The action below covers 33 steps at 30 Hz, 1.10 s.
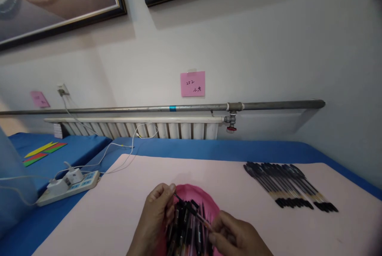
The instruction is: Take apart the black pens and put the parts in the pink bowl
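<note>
Left hand [156, 212] fingers clasp the bunch of slim black plastic pens [186, 228], light, stiff, slippery-barrelled; right hand [235, 237] fingers pinch one mid-barrel, probably the best hold.

We see a blue tabletop [209, 149] with a pale pink sheet [125, 208] spread over most of it. On the sheet lie a pink bowl of pens [193, 196] near the front edge and a row of black pens [289, 186] toward the right edge. A white power strip [70, 184] sits by the left edge.

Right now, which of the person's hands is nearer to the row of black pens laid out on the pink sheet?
Right. The right hand is just left of the row of black pens; the left hand lies farther left.
</note>
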### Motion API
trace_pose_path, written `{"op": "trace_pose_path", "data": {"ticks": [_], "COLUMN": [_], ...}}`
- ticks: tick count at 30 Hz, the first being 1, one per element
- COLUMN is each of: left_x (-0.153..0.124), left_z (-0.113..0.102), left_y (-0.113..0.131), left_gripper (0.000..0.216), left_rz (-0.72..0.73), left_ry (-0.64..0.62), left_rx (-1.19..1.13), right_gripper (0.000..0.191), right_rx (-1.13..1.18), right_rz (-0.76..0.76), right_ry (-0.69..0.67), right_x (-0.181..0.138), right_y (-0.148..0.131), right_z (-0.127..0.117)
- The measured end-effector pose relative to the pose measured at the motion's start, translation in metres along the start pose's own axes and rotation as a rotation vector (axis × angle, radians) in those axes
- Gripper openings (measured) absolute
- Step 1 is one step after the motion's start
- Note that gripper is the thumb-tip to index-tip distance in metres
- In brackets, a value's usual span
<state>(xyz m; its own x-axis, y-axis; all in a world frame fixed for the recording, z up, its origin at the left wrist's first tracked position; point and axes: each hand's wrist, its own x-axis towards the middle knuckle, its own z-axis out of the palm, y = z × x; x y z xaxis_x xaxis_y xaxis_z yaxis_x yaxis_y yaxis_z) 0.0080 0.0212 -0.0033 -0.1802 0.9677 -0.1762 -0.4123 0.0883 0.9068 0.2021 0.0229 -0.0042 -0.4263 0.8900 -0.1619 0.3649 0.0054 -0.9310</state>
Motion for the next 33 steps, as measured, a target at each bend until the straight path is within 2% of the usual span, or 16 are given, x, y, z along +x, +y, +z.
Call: {"op": "trace_pose_path", "data": {"ticks": [3,7,13,16,19,21,24,28,30,33], "left_x": [0.002,0.002,0.003,0.005,0.007,0.007,0.001,-0.009,-0.012,-0.014], "left_z": [-0.006,-0.011,-0.019,-0.024,-0.031,-0.031,-0.018,0.010,0.019,0.021], "left_y": [0.004,0.011,0.017,0.022,0.028,0.030,0.024,0.004,-0.003,-0.003], "left_gripper": [0.046,0.047,0.044,0.040,0.039,0.040,0.043,0.046,0.045,0.044], "left_rz": [0.009,0.055,0.105,0.138,0.168,0.145,0.057,-0.026,-0.035,-0.037], "left_ry": [0.083,0.205,0.250,0.315,0.371,0.337,0.197,0.069,0.045,0.014], "left_rx": [0.200,0.305,0.319,0.276,0.213,0.241,0.362,0.334,0.298,0.290], "right_gripper": [0.015,0.014,0.015,0.012,0.012,0.016,0.022,0.019,0.014,0.009], "right_rx": [-0.035,-0.049,-0.001,0.043,0.167,0.273,0.330,0.328,0.355,0.312], "right_rz": [-0.015,-0.030,0.037,0.080,0.127,0.148,0.116,-0.019,-0.015,0.039], "right_ry": [0.045,0.016,-0.009,-0.035,0.031,0.095,0.120,0.025,-0.046,-0.067], "right_x": [0.002,0.003,0.002,0.005,0.009,0.011,0.010,0.000,-0.005,-0.009], "right_y": [-0.002,-0.005,-0.008,-0.007,-0.005,-0.004,-0.006,-0.012,-0.015,-0.015], "right_z": [-0.006,-0.015,-0.027,-0.037,-0.048,-0.052,-0.045,-0.017,-0.004,0.003]}}
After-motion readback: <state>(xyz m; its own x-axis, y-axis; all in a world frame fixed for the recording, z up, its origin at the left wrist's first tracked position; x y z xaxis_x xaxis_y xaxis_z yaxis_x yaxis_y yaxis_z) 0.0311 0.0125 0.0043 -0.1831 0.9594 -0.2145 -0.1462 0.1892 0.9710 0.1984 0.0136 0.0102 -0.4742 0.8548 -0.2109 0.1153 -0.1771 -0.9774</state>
